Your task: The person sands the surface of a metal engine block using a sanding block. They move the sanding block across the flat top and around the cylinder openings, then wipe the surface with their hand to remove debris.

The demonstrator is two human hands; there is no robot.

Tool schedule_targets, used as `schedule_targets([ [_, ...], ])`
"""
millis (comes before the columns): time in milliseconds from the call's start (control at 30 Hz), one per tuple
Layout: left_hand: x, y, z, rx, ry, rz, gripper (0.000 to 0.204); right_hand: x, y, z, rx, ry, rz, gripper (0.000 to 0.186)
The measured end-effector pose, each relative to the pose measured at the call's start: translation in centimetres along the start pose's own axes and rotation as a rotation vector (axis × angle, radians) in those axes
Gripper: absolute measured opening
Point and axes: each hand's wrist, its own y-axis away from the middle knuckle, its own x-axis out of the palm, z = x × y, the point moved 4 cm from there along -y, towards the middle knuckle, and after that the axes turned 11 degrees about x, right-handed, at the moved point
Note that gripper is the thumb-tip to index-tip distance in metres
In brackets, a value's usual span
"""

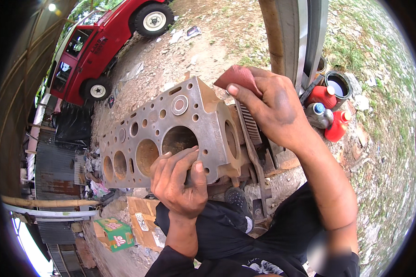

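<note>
A grey metal engine block [204, 120], with a row of rust-stained bores and several smaller holes, lies in front of me. My left hand [175, 182] is curled at the block's near edge, fingertips at the rim of the largest bore. My right hand [275, 108] is raised just off the block's right end and pinches a folded reddish abrasive sheet [235, 78] between thumb and fingers. Below that hand, beside the block, a ribbed dark metal part [249, 124] shows.
A red vehicle [92, 55] stands beyond. Upright posts [277, 32] rise at the back right, near red jugs [337, 127], a grey bottle [319, 117] and an open can [335, 85]. A green carton [113, 233] lies lower left, near corrugated sheets [55, 171]. My shoe [235, 203] is below the block.
</note>
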Motion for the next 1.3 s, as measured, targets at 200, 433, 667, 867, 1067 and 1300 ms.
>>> schedule_targets([
  [200,-0.2,0.6,0.1,-0.008,0.011,0.007,0.022,0.4,0.6,-1.6,0.194,-0.101,-0.041,0.034],
  [433,-0.4,0.5,-0.1,-0.008,0.050,0.024,0.023,2.4,4.2,-2.3,0.414,-0.413,0.003,0.038],
  [667,-0.8,0.7,-0.1,-0.030,0.064,0.071,0.028,3.6,6.1,-1.8,0.405,-0.383,-0.058,0.030],
  [867,-0.8,0.5,-0.2,-0.056,0.054,0.078,0.026,4.7,9.0,0.3,-0.051,-0.269,-0.278,0.019],
  [1067,-0.3,0.3,-1.5,-0.132,0.034,0.017,0.023,4.4,7.2,-0.5,-0.066,-0.257,-0.211,0.021],
  [1300,-0.7,0.4,-0.9,-0.082,0.033,-0.032,0.025,4.0,8.7,0.7,-0.047,-0.289,-0.177,0.020],
])
